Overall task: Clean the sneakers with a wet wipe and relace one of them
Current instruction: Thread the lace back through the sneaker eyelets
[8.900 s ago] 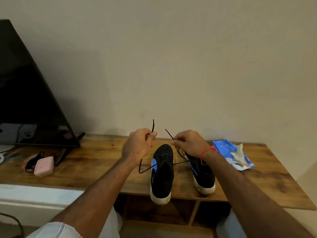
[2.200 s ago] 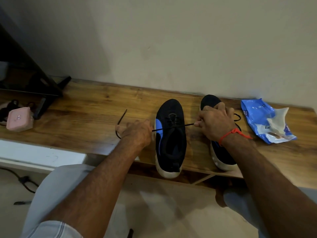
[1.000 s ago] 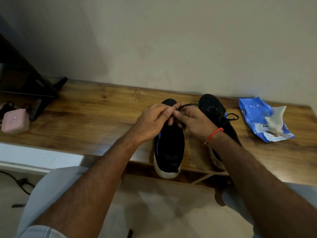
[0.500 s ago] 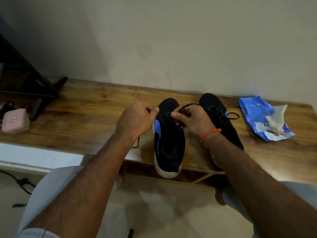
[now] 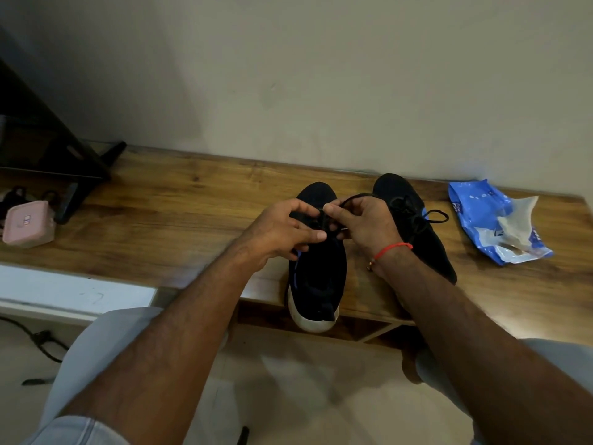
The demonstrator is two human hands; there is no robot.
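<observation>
1. My left hand and right hand meet over the lacing area of the black fabric sneaker with a blue side stripe and white sole, fingertips nearly touching each other.
2. Both hands are curled, and each pinches part of the thin black shoelace between thumb and fingers; a loop of it arcs over my right knuckles.
3. That sneaker lies directly beneath my hands on the brown wooden counter, its toe pointing away from me and its white heel hanging past the near edge.
4. A thin red thread bracelet circles my right wrist.
5. Just right of my right hand, partly hidden behind that wrist and forearm, sits the second black fabric sneaker, its black lace tied, with a loop lying out to its right.
6. Further right, well apart from my hands, the blue and white plastic wet wipe packet lies on the counter with a crumpled white wipe on top of it.
7. Far to the left of my left hand rests a small pink rounded plastic case, and beyond it stands a black flat screen on a black stand.
8. Below my forearms, my knees in light grey trousers are visible above the pale floor.
</observation>
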